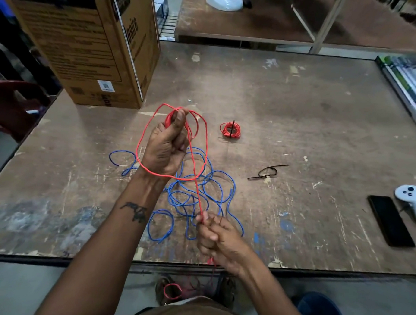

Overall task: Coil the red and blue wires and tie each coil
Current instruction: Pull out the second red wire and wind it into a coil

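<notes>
Left hand (165, 148) is fisted round the half-wound red wire (204, 142) coil, raised over the table (301, 109); right hand (216, 235) pinches the taut feed. Risks: the big loose loop round the wrist snags, or the tail drags into the blue wire (195, 192) tangle below — knots. One tied red coil (230, 129) is clear.

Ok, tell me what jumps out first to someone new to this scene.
The red wire stretches taut between the left hand, raised mid-table gripping its loops, and the right hand pinching it near the table's front edge. Beneath lies a loose blue wire tangle; a tied red coil sits farther back.
</notes>
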